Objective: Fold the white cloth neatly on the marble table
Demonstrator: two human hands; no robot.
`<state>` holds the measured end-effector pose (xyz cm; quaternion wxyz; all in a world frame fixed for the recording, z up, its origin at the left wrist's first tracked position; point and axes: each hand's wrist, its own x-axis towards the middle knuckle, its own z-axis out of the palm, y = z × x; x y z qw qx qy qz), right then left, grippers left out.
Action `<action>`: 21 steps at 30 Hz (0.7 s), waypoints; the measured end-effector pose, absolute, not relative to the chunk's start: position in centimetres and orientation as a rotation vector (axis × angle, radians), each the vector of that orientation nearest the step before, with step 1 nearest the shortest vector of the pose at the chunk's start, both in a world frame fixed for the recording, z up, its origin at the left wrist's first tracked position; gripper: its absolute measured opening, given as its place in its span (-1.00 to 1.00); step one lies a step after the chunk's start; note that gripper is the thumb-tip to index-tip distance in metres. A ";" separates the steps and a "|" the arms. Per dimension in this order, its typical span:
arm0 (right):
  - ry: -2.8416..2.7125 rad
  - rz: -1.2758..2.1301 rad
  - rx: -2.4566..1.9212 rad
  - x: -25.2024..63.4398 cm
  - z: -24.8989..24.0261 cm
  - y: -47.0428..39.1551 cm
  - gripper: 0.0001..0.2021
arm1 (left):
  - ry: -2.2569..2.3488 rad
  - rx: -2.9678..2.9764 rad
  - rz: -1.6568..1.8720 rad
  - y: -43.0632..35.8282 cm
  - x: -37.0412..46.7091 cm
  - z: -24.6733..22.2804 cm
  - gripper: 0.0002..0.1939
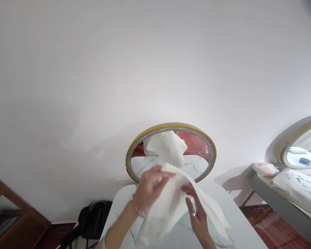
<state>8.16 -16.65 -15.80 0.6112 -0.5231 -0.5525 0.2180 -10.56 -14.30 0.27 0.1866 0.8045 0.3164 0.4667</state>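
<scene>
A white cloth (pixel 168 204) hangs in loose folds above the white marble-patterned table (pixel 124 200), slightly blurred by motion. My left hand (pixel 150 186) is closed on its upper edge, fingers pointing right; a ring and a bracelet show on it. On the right, my right hand (pixel 197 214), with a ring, touches the cloth with loosely bent fingers. Its thumb and forefinger are apart, and part of the cloth drapes past its outer side. Behind the hands, an oval gold-rimmed mirror (pixel 171 126) leans at the wall and reflects the cloth.
To the right, a second table (pixel 287 200) bears a white printed bag (pixel 300 186), a pink-and-white packet (pixel 264 169) and another round mirror (pixel 304 152). A black bag (pixel 94 219) is at the lower left, near a wooden-framed cabinet (pixel 20 214). The white wall (pixel 155 69) closes off the back.
</scene>
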 end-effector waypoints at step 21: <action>-1.263 -0.303 -1.298 6.8 -5.7 -1.8 -0.33 | 1.244 3.072 1.403 1.9 -7.9 6.5 -0.64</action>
